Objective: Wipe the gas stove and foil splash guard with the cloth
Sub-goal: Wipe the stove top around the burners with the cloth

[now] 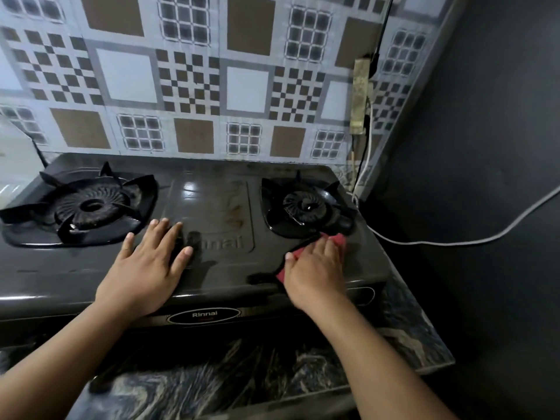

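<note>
One black two-burner gas stove (212,207) sat on a dark marbled stone desk (212,374), with a patterned foil splash guard (194,80) of grey, brown and white squares standing behind it against the wall. There were two burners: a larger one on the left (88,207) and a smaller one on the right (306,206), each ringed by a black pan support. The word "Rinnai" showed twice, once embossed large in the raised centre panel of the stove top, partly covered by the fingers of the left hand, and once in white on an oval badge (204,315) on the front face; a smaller red line below it was too small to read.

Two hands were in view. The left hand (148,265) lay flat on the stove top between the burners, fingers straight and spread, holding nothing. The right hand (315,268) pressed one red cloth (303,253) against the stove top just in front of the right burner; its fingers lay over the cloth, and red showed beyond the fingertips and under the thumb side.

At the right, one yellowish power strip (360,95) hung on the splash guard, and one white cable (454,241) trailed away across the dark wall.
</note>
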